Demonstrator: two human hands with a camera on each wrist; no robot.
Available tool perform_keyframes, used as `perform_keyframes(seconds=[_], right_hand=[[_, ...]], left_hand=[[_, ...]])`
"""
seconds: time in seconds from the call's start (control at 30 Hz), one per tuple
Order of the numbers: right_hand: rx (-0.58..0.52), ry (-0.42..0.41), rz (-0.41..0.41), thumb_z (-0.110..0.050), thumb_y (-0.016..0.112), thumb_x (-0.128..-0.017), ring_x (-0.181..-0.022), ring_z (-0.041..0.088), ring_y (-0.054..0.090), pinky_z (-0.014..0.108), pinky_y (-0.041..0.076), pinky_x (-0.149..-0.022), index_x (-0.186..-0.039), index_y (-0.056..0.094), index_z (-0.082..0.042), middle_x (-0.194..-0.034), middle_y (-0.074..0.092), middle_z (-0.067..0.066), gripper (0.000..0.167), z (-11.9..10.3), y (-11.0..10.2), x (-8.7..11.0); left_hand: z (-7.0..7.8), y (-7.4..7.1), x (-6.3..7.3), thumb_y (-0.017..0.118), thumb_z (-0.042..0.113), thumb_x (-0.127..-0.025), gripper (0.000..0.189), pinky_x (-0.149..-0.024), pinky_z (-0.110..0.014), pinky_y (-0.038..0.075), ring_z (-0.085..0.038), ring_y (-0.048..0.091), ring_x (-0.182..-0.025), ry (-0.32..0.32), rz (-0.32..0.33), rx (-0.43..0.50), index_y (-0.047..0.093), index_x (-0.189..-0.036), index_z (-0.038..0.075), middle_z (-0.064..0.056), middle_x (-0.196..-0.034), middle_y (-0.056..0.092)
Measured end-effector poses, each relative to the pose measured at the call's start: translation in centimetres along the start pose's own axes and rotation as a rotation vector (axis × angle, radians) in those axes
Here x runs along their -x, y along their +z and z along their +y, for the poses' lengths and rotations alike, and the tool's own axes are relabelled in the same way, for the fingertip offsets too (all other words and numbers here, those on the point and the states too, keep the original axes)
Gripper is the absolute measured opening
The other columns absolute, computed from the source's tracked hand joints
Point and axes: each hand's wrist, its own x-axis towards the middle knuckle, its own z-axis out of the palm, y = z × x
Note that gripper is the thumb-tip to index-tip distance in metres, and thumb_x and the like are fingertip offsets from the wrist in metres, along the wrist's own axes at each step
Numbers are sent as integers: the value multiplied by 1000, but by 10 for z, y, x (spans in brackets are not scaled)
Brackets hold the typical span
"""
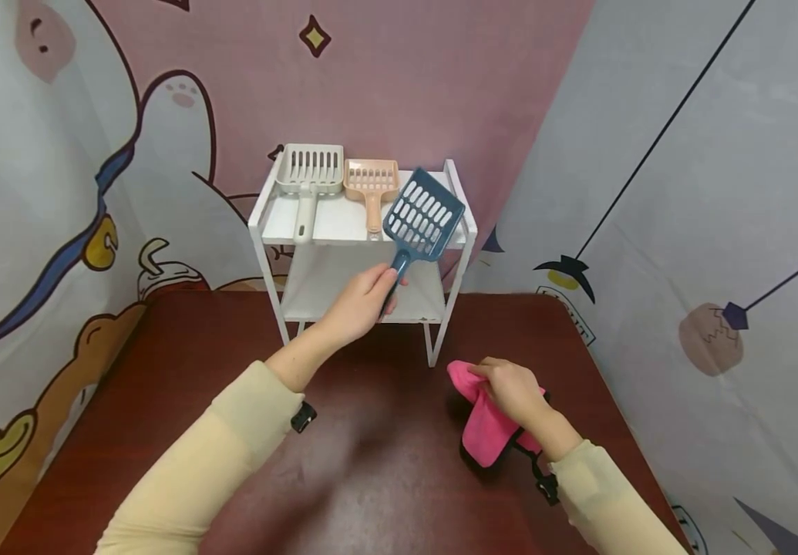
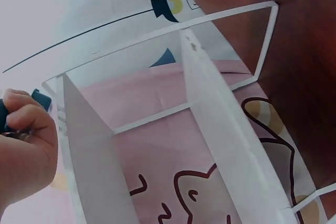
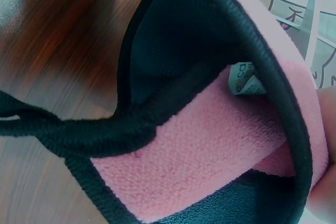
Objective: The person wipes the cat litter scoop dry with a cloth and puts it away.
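Note:
My left hand (image 1: 362,305) grips the handle of a dark blue litter scoop (image 1: 407,253), its slotted head tilted up over the right end of a small white shelf rack (image 1: 332,222). In the left wrist view only part of that hand (image 2: 31,150) shows, curled around the blue handle at the left edge. Lower right, my right hand (image 1: 515,395) pinches a pink fleece cloth (image 1: 487,435) by its upper part, close over the table. Seen by the right wrist, the cloth (image 3: 210,140) is folded, with black edging, a dark lining, a small label and a black cord.
On the rack's top tier lie a cream-white litter scoop (image 1: 307,202) and a smaller peach one (image 1: 373,199), side by side. The rack stands at the back of the dark red-brown table (image 1: 343,478). Cartoon-printed wall cloths (image 1: 399,85) enclose the table behind and at both sides.

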Motion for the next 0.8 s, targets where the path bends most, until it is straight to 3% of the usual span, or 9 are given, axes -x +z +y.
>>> perform_keyframes(seconds=[0.27,0.57,0.67,0.8], right_hand=[[15,1,5,1,71,-76,-85,19,66,35,54,-63,-100,73,-10,-89,68,2,26,2,-2,2],[29,4,0,0,72,-76,-86,19,66,35,54,-63,-100,73,-10,-90,68,2,26,3,-5,3],[27,10,6,0,72,-76,-86,19,66,34,53,-61,-100,73,-10,-90,68,2,27,4,-5,4],[23,17,13,0,72,-76,-86,19,66,34,54,-62,-100,73,-11,-90,69,2,27,4,-3,7]], left_hand=[[21,-1,-18,26,9,-97,34,-45,-20,27,-9,34,-48,-140,25,159,49,-119,-4,0,-64,45],[35,-3,-37,26,9,-95,40,-45,-18,24,-7,27,-48,-255,37,150,49,-126,-2,-1,-73,47],[38,-3,-42,25,8,-95,40,-45,-18,23,-6,26,-47,-278,35,174,48,-125,-4,-2,-74,47],[41,-4,-50,26,7,-95,31,-45,-17,22,-6,24,-47,-301,34,211,50,-110,-5,-2,-74,46]])
